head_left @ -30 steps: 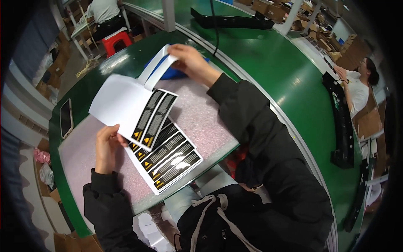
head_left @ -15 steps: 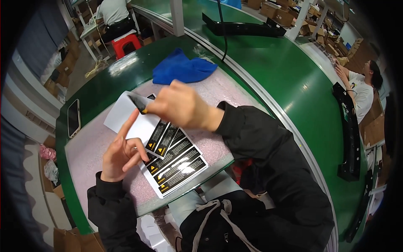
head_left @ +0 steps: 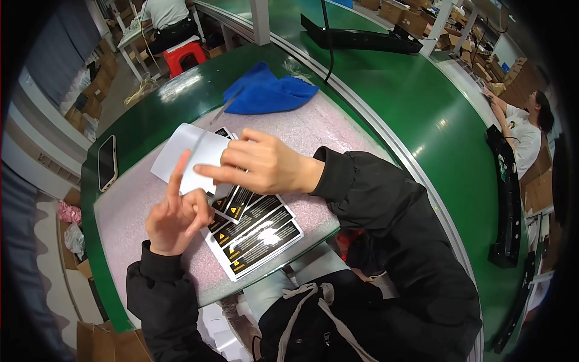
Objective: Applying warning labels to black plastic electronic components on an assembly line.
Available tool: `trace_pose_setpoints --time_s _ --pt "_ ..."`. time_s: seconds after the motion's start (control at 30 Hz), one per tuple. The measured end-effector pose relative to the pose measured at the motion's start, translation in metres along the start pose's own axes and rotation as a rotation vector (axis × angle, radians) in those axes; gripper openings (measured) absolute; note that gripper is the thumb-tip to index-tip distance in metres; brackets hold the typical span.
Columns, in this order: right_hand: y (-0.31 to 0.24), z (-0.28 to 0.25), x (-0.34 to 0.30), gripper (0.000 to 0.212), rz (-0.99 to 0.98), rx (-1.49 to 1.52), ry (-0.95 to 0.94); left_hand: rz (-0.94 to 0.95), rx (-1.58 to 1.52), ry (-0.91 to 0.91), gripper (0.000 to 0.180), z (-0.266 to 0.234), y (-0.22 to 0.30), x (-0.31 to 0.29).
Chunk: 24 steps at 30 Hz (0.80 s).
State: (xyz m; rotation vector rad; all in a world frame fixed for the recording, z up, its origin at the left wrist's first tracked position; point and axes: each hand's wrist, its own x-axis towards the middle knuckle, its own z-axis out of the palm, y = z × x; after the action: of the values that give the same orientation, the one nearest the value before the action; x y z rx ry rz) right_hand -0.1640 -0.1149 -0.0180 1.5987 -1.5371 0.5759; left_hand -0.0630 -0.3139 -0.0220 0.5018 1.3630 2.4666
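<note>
My left hand (head_left: pixel 176 220) is at the near left edge of a white backing sheet (head_left: pixel 196 142), index finger stretched up over it, other fingers loosely bent. Across from it, my right hand (head_left: pixel 265 163) reaches in with its index finger pointing left over the same sheet; the rest of its fingers are bent, and I see nothing held. Partly under the hands lie sheets of black labels (head_left: pixel 259 238) with yellow warning triangles, on a pinkish bubble-wrap mat (head_left: pixel 313 133). Beyond the sheet, a thin dark blurred strip (head_left: pixel 228 105) shows beside a blue cloth (head_left: pixel 271 93).
A phone (head_left: pixel 107 163) lies at the mat's left edge. Past a metal rail, a green conveyor (head_left: pixel 416 114) carries long black panels (head_left: pixel 362 41). A co-worker (head_left: pixel 525 133) sits at far right, another person (head_left: pixel 166 21) at far left on a red stool (head_left: pixel 184 57).
The dark label strip between my right fingers and left fingertip has left them; a blurred strip now shows near the cloth. My right hand has lowered and its index finger has straightened.
</note>
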Motion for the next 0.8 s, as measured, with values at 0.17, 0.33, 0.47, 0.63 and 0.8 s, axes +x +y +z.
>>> trace_pose_setpoints --time_s 0.17,0.33,0.47,0.63,0.8 --pt "0.005 -0.002 -0.003 0.027 0.038 -0.136 0.131 0.057 0.068 0.205 0.090 0.010 0.000 0.004" --pt "0.001 0.004 -0.005 0.030 0.022 -0.123 0.119 -0.035 0.107 0.064 0.096 0.015 0.004 0.004" --pt "0.000 0.008 -0.004 0.032 0.063 -0.009 0.075 -0.029 0.086 0.038 0.099 0.014 0.002 0.004" --pt "0.001 0.003 -0.004 0.031 0.060 0.129 -0.027 -0.028 0.089 0.027 0.099 0.015 0.001 0.003" --pt "0.000 0.000 -0.006 0.026 0.051 0.169 -0.036 -0.044 0.113 0.024 0.097 0.012 0.001 0.002"
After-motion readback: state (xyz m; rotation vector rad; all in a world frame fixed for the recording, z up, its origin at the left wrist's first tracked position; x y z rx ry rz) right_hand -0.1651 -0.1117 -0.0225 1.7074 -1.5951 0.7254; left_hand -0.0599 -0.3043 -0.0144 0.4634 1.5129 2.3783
